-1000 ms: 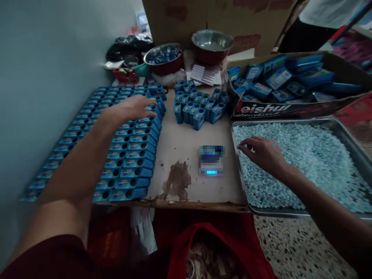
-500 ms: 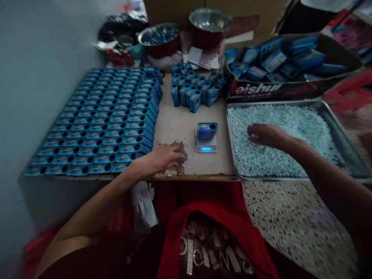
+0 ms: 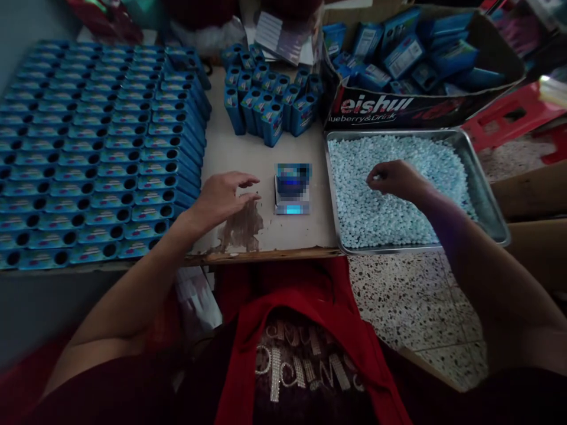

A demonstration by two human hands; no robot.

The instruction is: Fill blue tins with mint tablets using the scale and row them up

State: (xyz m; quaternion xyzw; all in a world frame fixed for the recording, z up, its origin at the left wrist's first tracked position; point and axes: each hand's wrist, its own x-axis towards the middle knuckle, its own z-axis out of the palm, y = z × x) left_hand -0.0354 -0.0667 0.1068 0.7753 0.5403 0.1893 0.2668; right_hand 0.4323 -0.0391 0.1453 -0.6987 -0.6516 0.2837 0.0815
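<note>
L hand (image 3: pixel 224 195) had moved up from near the table's (image 3: pixel 305 239) front edge to level w/ the scale (image 3: pixel 292 203); R hand (image 3: pixel 396 180) had curled in over the pellets (image 3: pixel 363 212). L thumb & fingers were apart, holding nothing, just beside the scale. R fingers were bunched; couldn't tell if they were pinched on any pellets. Step in hand was prob. picking pellets; next move likely called for a light pinch & a lift clear of the tray (image 3: pixel 489 221) rim. Pellets covered most of the tray, bare metal at R end. Scale sat btwn L hand & tray, display lit; smth blue (image 3: pixel 295 171) at its back, too blurred to ID. Carton (image 3: pixel 376 115) behind the tray held jumbled packs (image 3: pixel 403 56). More stood in rows (image 3: pixel 104 168) & a clump (image 3: pixel 272 121); holes too dark to see contents.
</note>
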